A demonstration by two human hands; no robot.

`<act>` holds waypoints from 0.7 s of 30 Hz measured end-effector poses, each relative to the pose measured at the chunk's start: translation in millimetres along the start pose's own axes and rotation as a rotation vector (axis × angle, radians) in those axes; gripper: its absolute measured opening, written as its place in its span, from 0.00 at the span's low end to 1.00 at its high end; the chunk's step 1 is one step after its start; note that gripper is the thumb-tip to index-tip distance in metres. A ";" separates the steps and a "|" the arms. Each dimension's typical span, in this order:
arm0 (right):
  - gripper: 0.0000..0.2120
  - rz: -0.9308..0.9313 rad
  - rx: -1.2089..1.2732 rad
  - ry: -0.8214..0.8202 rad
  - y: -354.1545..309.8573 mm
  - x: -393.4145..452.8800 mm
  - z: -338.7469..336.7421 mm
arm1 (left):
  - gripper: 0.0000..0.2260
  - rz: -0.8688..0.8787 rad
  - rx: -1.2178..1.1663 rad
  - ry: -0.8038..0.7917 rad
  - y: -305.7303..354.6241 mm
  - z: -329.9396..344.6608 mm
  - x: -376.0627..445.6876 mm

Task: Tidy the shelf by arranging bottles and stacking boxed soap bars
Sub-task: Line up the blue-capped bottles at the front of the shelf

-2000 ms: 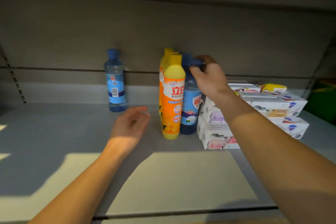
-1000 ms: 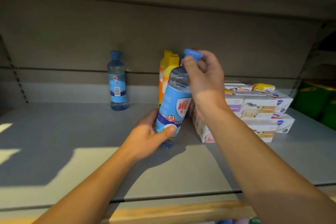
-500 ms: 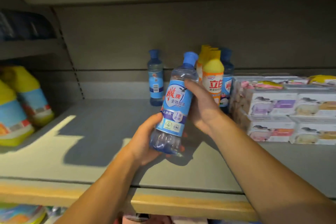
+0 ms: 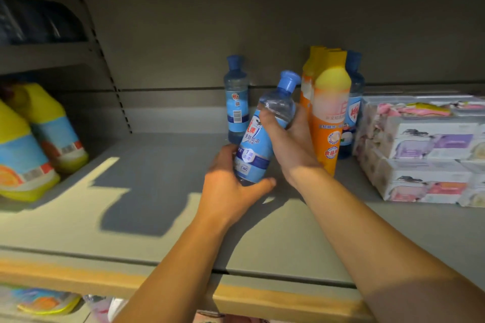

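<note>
Tilting with its blue cap toward the upper right, the held bottle is clear plastic with a pale blue label carrying white and red print, and it is raised above the grey shelf in front of the other bottles. The left hand grips its base from below, thumb curled across the front, while the right hand wraps round its shoulder just under the neck, thumb pressed on the clear part. Bottles of this clear blue kind number three in view: the one held, a lone upright bottle by the back wall to the left, and a rear blue bottle partly hidden at the right. Just left of that one stand the orange bottles with yellow tops, at least two in a row from front to back. Right of those sits a pile of boxed soap bars, three layers high; the exact count is unclear. Two yellow jugs stand in the neighbouring bay at far left.
</note>
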State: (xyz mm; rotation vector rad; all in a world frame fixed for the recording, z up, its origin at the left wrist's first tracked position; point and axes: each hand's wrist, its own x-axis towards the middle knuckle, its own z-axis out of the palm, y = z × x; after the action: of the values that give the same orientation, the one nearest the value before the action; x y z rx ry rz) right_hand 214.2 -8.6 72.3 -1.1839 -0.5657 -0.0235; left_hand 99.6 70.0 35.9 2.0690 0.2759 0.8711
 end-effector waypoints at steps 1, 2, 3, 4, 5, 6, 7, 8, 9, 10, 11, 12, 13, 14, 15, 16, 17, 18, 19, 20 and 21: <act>0.25 -0.004 -0.006 -0.002 0.6 -0.7 1.1 | 0.26 0.007 0.038 0.017 -1.8 0.7 0.8; 0.26 -0.009 -0.004 -0.007 0.4 -0.8 2.1 | 0.26 0.014 0.051 0.040 -2.7 0.6 1.6; 0.27 -0.015 0.000 -0.019 -0.6 -0.6 2.0 | 0.25 0.019 0.034 0.055 -3.3 -0.2 1.5; 0.27 -0.021 0.000 -0.040 -1.6 0.1 0.9 | 0.24 0.016 -0.002 0.059 -3.3 -1.4 1.2; 0.27 -0.024 -0.007 -0.070 -2.3 0.4 -1.1 | 0.23 0.003 -0.049 0.051 -2.5 -2.9 0.9; 0.27 -0.022 -0.022 -0.106 -2.3 0.5 -4.3 | 0.21 -0.015 -0.105 0.034 -1.2 -4.2 0.8; 0.26 -0.015 -0.042 -0.141 -2.6 -0.2 -8.0 | 0.19 -0.034 -0.172 0.010 0.4 -5.6 0.6; 0.27 -0.005 -0.049 -0.172 -3.0 -0.9 -11.6 | 0.16 -0.057 -0.258 -0.020 2.5 -6.9 0.1; 0.27 0.008 -0.040 -0.196 -3.3 -2.1 -14.7 | 0.14 -0.095 -0.371 -0.054 4.4 -8.1 -0.3; 0.27 0.018 -0.022 -0.215 -3.5 -2.8 -16.9 | 0.14 -0.163 -0.506 -0.092 5.5 -9.4 -0.2; 0.26 0.028 0.000 -0.230 -4.0 -3.7 -18.3 | 0.16 -0.258 -0.655 -0.148 6.1 -11.1 0.1; 0.24 0.044 0.032 -0.240 -4.3 -3.9 -18.5 | 0.18 -0.362 -0.794 -0.228 7.3 -13.3 -0.1; 0.24 0.067 0.077 -0.245 -4.3 -3.8 -18.6 | 0.20 -0.451 -0.901 -0.332 8.7 -16.3 -0.2; 0.24 0.096 0.130 -0.251 -3.4 -2.9 -18.9 | 0.22 -0.508 -0.980 -0.448 9.7 -19.1 -0.3; 0.26 0.125 0.190 -0.264 -2.5 -2.6 -19.3 | 0.23 -0.533 -1.047 -0.558 10.4 -21.4 -0.9; 0.27 0.152 0.250 -0.282 -2.0 -2.4 -19.7 | 0.25 -0.543 -1.102 -0.647 10.4 -23.0 -1.5; 0.28 0.177 0.299 -0.300 -2.3 -2.8 -20.3 | 0.28 -0.553 -1.140 -0.713 9.8 -24.2 -2.2; 0.29 0.201 0.330 -0.314 -2.9 -3.2 -20.5 | 0.30 -0.563 -1.156 -0.756 9.3 -24.7 -2.8; 0.29 0.222 0.343 -0.316 -3.9 -3.8 -21.0 | 0.30 -0.569 -1.147 -0.773 9.5 -24.3 -2.7; 0.29 0.235 0.341 -0.305 -4.7 -4.4 -21.1 | 0.28 -0.573 -1.122 -0.764 10.3 -22.8 -2.4; 0.29 0.233 0.322 -0.282 -5.6 -5.3 -21.3 | 0.27 -0.582 -1.089 -0.724 11.2 -20.9 -1.8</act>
State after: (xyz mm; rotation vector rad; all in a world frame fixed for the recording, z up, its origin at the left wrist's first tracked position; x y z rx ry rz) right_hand 216.6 -30.9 69.4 -0.9353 -0.6474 0.4248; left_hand 83.0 75.3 52.0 1.0442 -0.0239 -0.1473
